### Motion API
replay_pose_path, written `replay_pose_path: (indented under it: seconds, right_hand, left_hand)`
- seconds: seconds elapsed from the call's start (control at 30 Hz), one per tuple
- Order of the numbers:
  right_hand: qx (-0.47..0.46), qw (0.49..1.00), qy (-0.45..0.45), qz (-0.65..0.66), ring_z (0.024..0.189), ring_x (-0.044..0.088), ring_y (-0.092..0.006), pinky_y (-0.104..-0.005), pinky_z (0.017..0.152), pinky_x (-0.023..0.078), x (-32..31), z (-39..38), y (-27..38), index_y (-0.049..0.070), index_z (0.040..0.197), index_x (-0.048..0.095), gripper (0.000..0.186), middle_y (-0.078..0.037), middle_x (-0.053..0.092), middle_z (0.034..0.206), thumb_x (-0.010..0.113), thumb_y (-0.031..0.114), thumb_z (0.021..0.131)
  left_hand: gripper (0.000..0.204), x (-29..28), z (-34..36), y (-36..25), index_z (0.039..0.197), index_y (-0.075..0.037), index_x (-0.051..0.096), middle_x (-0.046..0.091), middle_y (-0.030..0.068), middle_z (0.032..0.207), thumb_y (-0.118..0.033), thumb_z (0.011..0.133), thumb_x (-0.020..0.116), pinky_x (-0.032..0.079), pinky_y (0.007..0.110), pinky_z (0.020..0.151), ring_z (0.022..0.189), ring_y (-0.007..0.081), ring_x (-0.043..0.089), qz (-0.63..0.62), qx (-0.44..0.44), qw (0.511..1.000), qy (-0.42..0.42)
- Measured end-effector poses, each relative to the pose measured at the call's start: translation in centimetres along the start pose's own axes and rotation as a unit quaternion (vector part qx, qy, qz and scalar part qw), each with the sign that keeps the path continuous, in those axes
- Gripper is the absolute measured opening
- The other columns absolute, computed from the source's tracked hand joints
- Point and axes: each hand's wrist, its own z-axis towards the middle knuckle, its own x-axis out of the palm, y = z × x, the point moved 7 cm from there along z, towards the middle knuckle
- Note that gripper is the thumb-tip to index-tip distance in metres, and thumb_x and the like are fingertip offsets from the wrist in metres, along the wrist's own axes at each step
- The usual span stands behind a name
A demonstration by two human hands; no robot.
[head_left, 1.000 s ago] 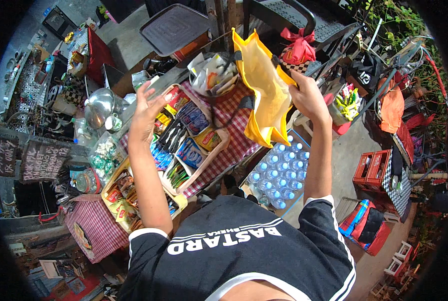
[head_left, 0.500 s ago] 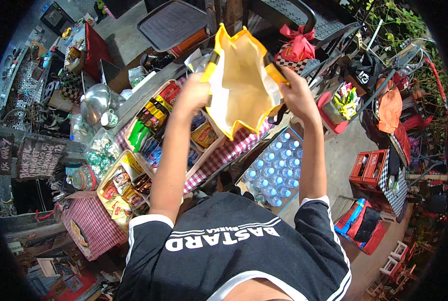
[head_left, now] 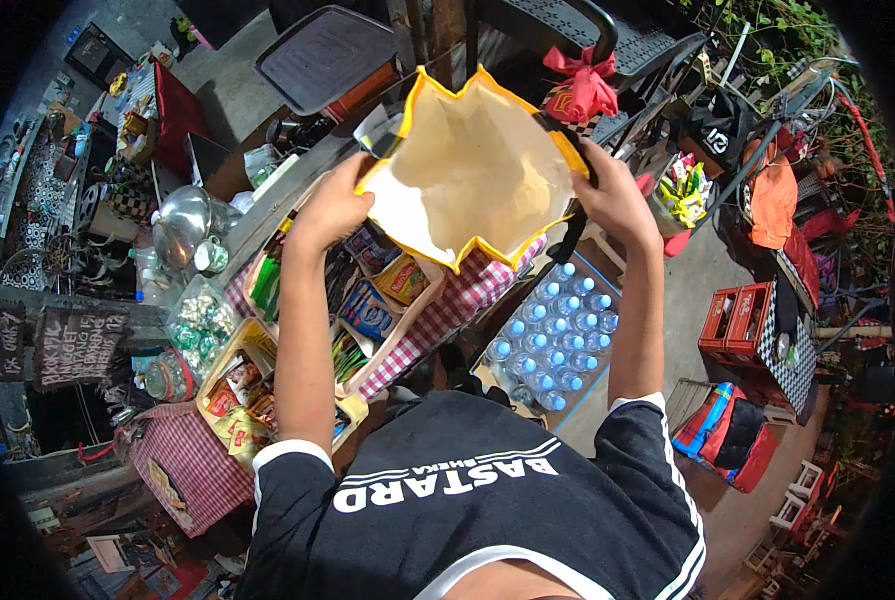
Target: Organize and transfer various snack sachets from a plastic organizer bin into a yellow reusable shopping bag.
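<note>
- Our left hand closes on the left rim of the yellow bag, fingers curled; our right hand grips its right rim, beside a dark strap.
- A second ago only our right hand held the bag, while the left was spread in the air beside it; now both share it, and its mouth stands wider than half a second ago.
- For the work in hand, we judge this means the bag is steadied from two sides, its pale inside facing up toward us; we see nothing in the visible part.
- Nearer to us than the bag, and left of its middle, packets fill a divided tray on a table with a red-checked cloth; the bag hides part of these.
- Farther left of the bag and nearer us, sachets fill another tray.
- Nearer us and right of the bag's middle, blue-capped bottles stand close together.
- Beyond the bag, a dark serving tray lies to its left and a red cloth bundle to its right.
</note>
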Motion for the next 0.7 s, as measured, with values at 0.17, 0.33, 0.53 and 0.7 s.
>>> replay_pose_path:
  seconds: [0.17, 0.33, 0.53, 0.7]
  right_hand:
    - [0.088, 0.961, 0.246, -0.092, 0.113, 0.065, -0.0318, -0.0369, 0.097, 0.049, 2.0, 2.8, 1.9, -0.006, 0.136, 0.05, 0.059, -0.023, 0.068, 0.119, 0.072, 0.021, 0.089]
    - [0.108, 0.962, 0.22, 0.122, 0.099, 0.064, -0.0167, -0.031, 0.09, 0.051, 5.8, 2.7, -5.4, -0.003, 0.119, 0.065, 0.033, -0.008, 0.071, 0.111, 0.069, 0.011, 0.089]
    - [0.192, 0.881, 0.089, 0.423, 0.104, 0.064, -0.0134, -0.0272, 0.095, 0.049, 5.6, -1.2, -10.3, 0.0, 0.123, 0.066, 0.034, -0.004, 0.07, 0.111, 0.06, -0.005, 0.09]
    - [0.12, 0.937, 0.087, 0.317, 0.107, 0.062, -0.0126, -0.0252, 0.094, 0.048, 3.4, -0.2, -8.7, -0.001, 0.126, 0.063, 0.04, -0.005, 0.067, 0.12, 0.056, -0.01, 0.088]
  left_hand:
    - [0.056, 3.1, 2.0, -1.5, 0.132, 0.011, 0.053, 0.068, 0.0261, 0.12, -0.008, 0.081, 0.065, 0.049, 0.038, 0.1, 0.115, 0.0331, 0.066, -0.062, 0.005, 0.994, 0.092]
    - [0.053, 5.5, 3.7, 4.5, 0.134, 0.009, 0.05, 0.065, 0.016, 0.12, 0.005, 0.082, 0.06, 0.051, 0.034, 0.094, 0.105, 0.0237, 0.065, -0.198, -0.105, 0.967, 0.118]
    - [0.032, 5.4, 0.0, 13.0, 0.128, -0.002, 0.058, 0.066, 0.0141, 0.124, -0.002, 0.097, 0.05, 0.063, 0.044, 0.085, 0.11, 0.0261, 0.069, -0.639, -0.187, 0.744, 0.059]
    - [0.032, 3.9, -1.5, 12.3, 0.127, -0.001, 0.06, 0.064, 0.0147, 0.129, -0.006, 0.097, 0.052, 0.063, 0.041, 0.084, 0.114, 0.0243, 0.068, -0.561, -0.175, 0.809, 0.01]
